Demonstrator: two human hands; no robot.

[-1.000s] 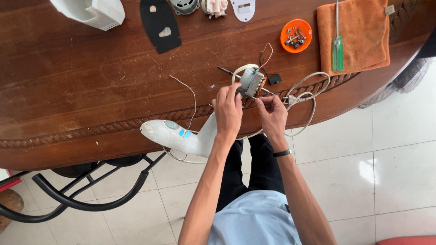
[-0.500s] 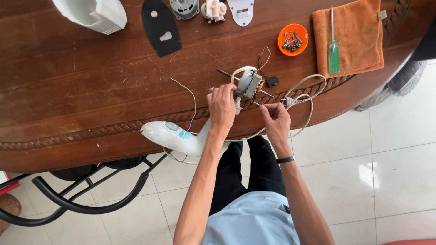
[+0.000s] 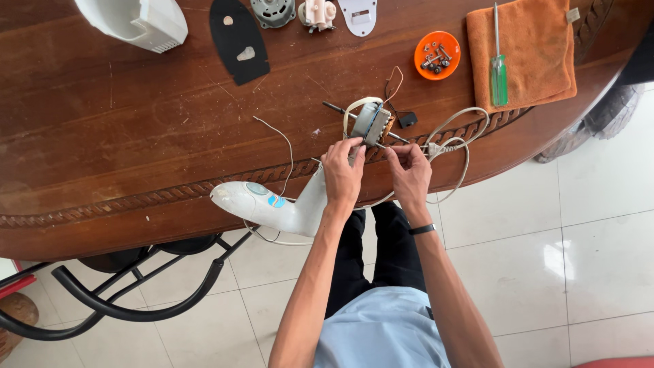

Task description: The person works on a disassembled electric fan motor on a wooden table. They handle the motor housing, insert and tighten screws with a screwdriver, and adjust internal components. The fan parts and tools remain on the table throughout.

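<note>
Copper-wound, the small motor (image 3: 372, 124) sits at the wooden table's (image 3: 136, 129) near edge. My left hand (image 3: 343, 176) grips its lower side, fingers curled; my right hand (image 3: 409, 170) pinches a wire beside it. White housing (image 3: 272, 204) overhangs the edge; cord (image 3: 458, 146) loops right.

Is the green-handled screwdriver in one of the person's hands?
No, the green-handled screwdriver lies on the orange cloth, away from both hands.
</note>
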